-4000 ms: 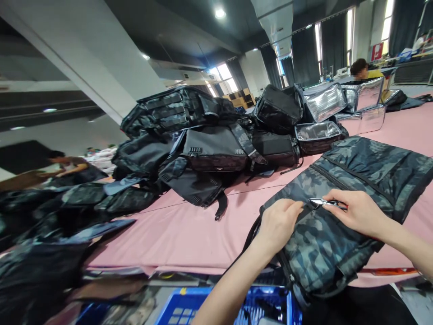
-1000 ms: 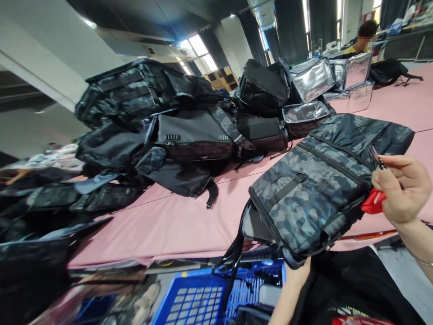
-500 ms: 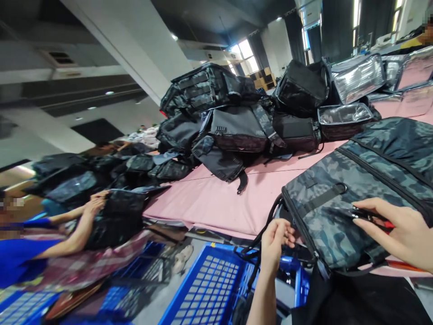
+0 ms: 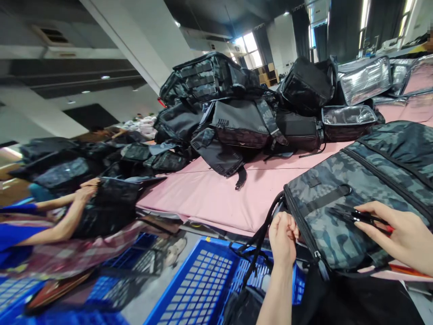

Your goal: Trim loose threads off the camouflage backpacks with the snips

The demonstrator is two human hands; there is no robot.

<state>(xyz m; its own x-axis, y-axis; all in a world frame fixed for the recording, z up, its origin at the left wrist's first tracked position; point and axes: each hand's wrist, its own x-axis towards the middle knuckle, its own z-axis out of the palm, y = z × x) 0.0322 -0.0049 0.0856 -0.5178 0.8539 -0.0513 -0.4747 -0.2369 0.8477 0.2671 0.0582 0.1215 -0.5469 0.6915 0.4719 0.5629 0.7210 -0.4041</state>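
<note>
A grey camouflage backpack (image 4: 360, 194) with black zips and a webbing strap lies on the pink-covered table in front of me. My right hand (image 4: 402, 230) is closed around a pair of black thread snips (image 4: 363, 217) with a bit of red inside. The snips' tips point left, over the bag's front panel. Beside the bag's left zipped edge, my left hand (image 4: 283, 232) has its fingers curled in; what they hold, if anything, is hidden. Black straps (image 4: 259, 237) hang down from the bag just left of that hand.
A blue plastic crate (image 4: 192, 284) stands below the table edge, with dark bags in it. Bags are piled (image 4: 237, 122) on the pink table (image 4: 203, 194), and silver-lined ones (image 4: 365, 81) sit behind. At left a co-worker's hands (image 4: 86, 192) hold a black bag (image 4: 108, 207).
My left hand has moved slightly right and up, closer to the bag's edge, and its fingers are curled tighter. The snips stay over the bag panel. The view has shifted slightly.
</note>
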